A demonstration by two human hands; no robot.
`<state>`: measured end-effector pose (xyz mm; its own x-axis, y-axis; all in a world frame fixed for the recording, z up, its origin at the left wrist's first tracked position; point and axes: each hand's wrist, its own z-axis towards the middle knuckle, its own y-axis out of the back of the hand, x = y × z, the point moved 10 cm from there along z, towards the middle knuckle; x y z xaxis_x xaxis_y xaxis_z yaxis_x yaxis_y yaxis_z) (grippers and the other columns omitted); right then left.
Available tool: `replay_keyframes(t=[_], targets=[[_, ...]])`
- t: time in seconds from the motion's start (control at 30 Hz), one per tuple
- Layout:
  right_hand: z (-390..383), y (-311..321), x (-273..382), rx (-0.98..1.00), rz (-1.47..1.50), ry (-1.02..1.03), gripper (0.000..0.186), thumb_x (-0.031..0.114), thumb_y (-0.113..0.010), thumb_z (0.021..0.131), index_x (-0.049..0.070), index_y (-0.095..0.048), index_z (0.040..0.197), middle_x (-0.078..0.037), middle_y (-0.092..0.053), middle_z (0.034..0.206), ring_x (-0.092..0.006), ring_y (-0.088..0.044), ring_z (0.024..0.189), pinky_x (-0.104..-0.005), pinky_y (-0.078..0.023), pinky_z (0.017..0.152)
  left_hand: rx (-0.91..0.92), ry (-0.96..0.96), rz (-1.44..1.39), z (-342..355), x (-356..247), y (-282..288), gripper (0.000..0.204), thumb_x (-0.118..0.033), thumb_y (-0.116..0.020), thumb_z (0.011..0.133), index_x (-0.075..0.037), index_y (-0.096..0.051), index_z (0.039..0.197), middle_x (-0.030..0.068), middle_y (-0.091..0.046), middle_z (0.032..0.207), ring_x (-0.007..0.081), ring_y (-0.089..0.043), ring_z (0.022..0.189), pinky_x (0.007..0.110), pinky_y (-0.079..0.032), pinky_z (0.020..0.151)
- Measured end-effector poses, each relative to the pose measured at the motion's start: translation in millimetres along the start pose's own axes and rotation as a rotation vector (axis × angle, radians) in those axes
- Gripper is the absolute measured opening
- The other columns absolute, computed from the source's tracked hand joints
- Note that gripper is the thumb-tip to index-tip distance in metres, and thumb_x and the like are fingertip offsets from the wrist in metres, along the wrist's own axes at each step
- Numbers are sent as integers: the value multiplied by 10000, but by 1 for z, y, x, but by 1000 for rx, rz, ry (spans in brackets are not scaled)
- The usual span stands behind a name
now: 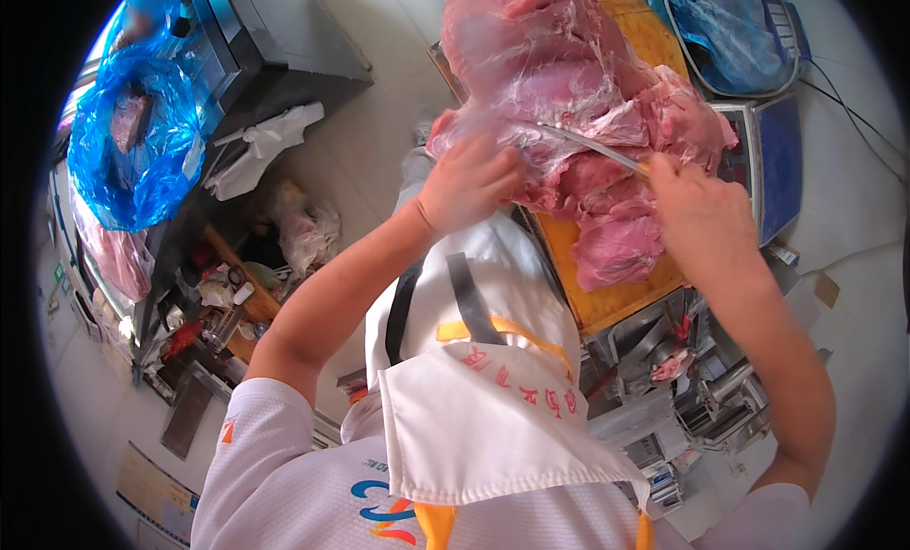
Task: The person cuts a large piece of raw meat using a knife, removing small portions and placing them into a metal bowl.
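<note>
A large slab of raw pink meat (pixel 531 48) lies on a yellow cutting board (pixel 597 304). My right hand (pixel 692 209) is closed on the yellow handle of a long knife (pixel 588 143), whose blade reaches leftward across the middle of the meat, its tip partly against the flesh. My left hand (pixel 474 180) grips the meat's lower left edge with bent fingers; its fingertips are partly hidden in the flesh.
A scale (pixel 777 195) and a blue bag (pixel 720 29) sit right of the board. A metal machine (pixel 720 398) stands below it. At left are a dark cabinet (pixel 275 48), blue plastic bags (pixel 133 171) and cluttered shelves (pixel 227 304). A white apron (pixel 493 417) hangs on me.
</note>
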<state>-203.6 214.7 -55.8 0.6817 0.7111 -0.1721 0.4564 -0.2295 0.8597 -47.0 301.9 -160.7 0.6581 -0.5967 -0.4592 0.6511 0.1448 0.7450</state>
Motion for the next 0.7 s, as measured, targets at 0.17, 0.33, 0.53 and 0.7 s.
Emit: replay_keyframes(t=[0.17, 0.33, 0.53, 0.7], targets=[[-48, 18, -34, 50, 104, -113, 122, 153, -621, 1010, 61, -560, 1063, -175, -711, 811, -393, -732, 731, -494, -573, 659, 138, 150, -54, -4, 5, 1, 482, -16, -729, 627, -110, -694, 1098, 27, -645, 1273, 319, -589, 1128, 477, -448, 1089], [-75, 3, -33, -223, 762, -331, 281, 282, -669, 1033, 33, -576, 942, -231, -670, 735, -466, -690, 736, -550, -512, 625, 195, 362, -229, 33, 9, 58, 661, 53, -682, 668, -97, -686, 1312, 108, -621, 1408, 379, -565, 1263, 478, -449, 1123], [-76, -79, 33, -163, 1965, -756, 389, 418, -502, 1141, 47, -608, 1089, -31, -545, 660, -135, -550, 537, -355, -417, 496, 145, 139, 67, 183, 46, 77, 709, -211, -854, 757, -124, -608, 1416, 120, -631, 1376, 399, -533, 1339, 515, -414, 1164], [-55, -72, 61, -322, 2113, -900, 323, 357, -439, 1166, 72, -590, 1151, 16, -452, 606, -72, -406, 433, -261, -318, 407, 776, -138, 102, 237, 81, -28, 721, -432, -826, 773, -74, -630, 1366, 155, -664, 1348, 339, -606, 1310, 493, -456, 1127]])
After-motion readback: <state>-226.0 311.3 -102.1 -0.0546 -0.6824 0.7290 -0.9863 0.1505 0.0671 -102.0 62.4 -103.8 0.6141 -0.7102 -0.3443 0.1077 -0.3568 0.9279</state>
